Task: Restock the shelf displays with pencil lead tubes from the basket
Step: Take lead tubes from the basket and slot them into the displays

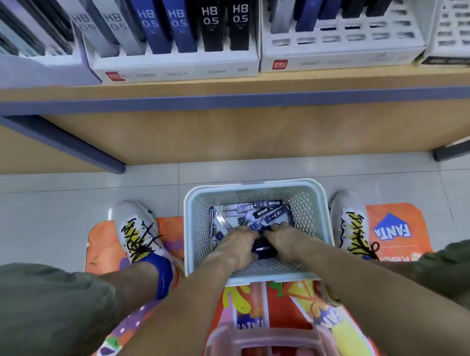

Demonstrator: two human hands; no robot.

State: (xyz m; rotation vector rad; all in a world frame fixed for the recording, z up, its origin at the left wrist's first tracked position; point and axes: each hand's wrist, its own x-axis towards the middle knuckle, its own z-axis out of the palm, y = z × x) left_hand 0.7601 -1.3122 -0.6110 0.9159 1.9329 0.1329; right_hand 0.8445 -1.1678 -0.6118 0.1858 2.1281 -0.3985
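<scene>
Down on the pale tiled floor (65, 204), between two white sneakers with yellow and black scribbles, a pale perforated plastic basket (316, 200) resting partly on an orange printed Fanta mat (396, 228). Inside the basket, a loose heap of dark blue and black pencil lead tubes (251, 212), mostly toward its far side. Left hand (239, 245) and right hand (283, 239) both reaching into the basket side by side, fingers curled down onto the heap, a dark blue tube (261, 249) caught between them; which hand actually grips it, impossible to tell. Far above, on a wooden shelf with a blue-grey front edge (223, 100), a white cardboard display box (177, 68) filled with upright grey, blue and black lead packs marked HB 0.5. Just right of it, a second white display box (341, 47) with packs only along its far rows and open slots nearer. At the near edge, a blurred translucent pink plastic rim (265, 338).
</scene>
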